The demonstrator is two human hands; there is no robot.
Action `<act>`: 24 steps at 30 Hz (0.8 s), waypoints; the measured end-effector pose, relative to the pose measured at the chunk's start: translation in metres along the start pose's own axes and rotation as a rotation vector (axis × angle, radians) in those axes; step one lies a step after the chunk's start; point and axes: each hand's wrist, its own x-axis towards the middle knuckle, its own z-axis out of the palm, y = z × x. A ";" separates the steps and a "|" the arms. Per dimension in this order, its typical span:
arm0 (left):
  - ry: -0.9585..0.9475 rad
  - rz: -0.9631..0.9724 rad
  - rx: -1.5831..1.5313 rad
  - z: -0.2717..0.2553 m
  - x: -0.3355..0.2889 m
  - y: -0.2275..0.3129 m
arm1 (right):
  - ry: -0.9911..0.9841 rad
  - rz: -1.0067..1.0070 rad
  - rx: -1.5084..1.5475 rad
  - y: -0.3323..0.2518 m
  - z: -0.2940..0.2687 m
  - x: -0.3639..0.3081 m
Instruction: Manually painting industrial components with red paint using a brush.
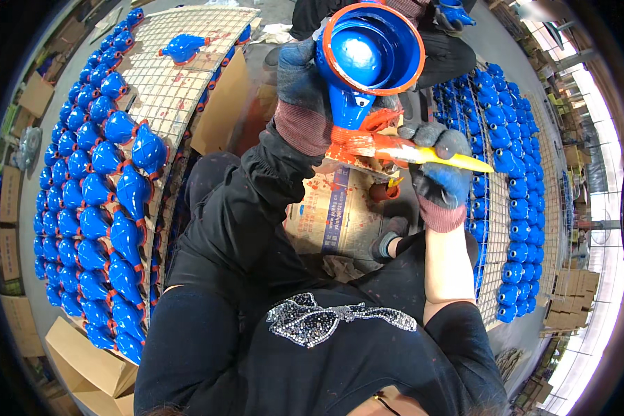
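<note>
High in the head view, my gloved left hand (302, 87) is closed on a blue cast fitting (351, 107) from its left side. The fitting's wide round mouth, rimmed in red-orange, faces me, and its narrower neck points down. My gloved right hand (442, 166) grips a paintbrush (410, 153) with a yellow handle. Red paint covers the brush's bristles, which lie against the red lower end of the neck. The mouth and rim are glossy. My left fingertips are partly hidden behind the fitting.
Rows of blue castings with red ends (90, 194) stand on a mesh rack at left. More blue castings (516, 208) fill a right rack. A red paint cup (385, 190) sits on paint-spattered cardboard (319, 208). An open carton (93, 360) is lower left. Another person (444, 59) sits opposite.
</note>
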 end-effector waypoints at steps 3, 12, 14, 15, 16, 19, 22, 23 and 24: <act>-0.016 0.003 0.064 0.008 -0.006 0.004 | 0.065 0.076 0.125 0.012 -0.017 -0.007; -0.114 -0.038 0.068 0.006 -0.005 0.028 | 0.278 0.082 0.323 -0.007 -0.037 -0.015; 0.014 -0.036 -0.105 0.030 -0.012 0.034 | 0.312 0.056 0.309 -0.014 -0.047 -0.017; 0.014 -0.025 -0.082 0.029 -0.010 0.037 | 0.257 0.000 0.372 -0.012 -0.056 -0.018; 0.024 0.047 0.058 0.025 -0.009 0.042 | 0.356 -0.015 0.392 -0.009 -0.059 -0.019; -0.020 0.100 0.292 0.017 -0.010 0.056 | 0.522 -0.039 0.470 -0.003 -0.081 -0.021; 0.098 -0.032 0.293 0.003 -0.010 0.074 | 0.493 -0.019 0.406 -0.002 -0.094 -0.025; 0.159 0.012 0.367 -0.002 -0.013 0.079 | 0.458 0.000 0.366 -0.002 -0.096 -0.025; 0.202 0.016 0.425 -0.009 -0.015 0.087 | 0.479 0.027 0.269 0.001 -0.095 -0.024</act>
